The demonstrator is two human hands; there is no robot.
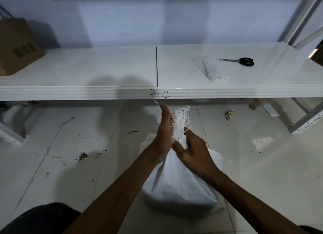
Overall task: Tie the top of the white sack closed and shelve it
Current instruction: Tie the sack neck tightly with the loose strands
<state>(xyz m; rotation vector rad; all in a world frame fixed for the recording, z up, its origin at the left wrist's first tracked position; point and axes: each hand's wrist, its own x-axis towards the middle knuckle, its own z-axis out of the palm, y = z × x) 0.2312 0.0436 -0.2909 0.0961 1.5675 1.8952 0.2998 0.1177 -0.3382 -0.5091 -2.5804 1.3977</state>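
Gripping the gathered neck of the white sack [176, 181] with both hands: left hand [163, 132] closed around the bunched top from the left, thumb pointing up; right hand [192, 149] clamped on the neck just below the frayed strands [180, 118]. Sack sits upright on the tiled floor [70, 163], in front of the white shelf [104, 71] marked "3-4". Black scissors [243, 61] and a clear plastic bag [209, 69] lie on the shelf's right half, cardboard box [15, 46] far left.
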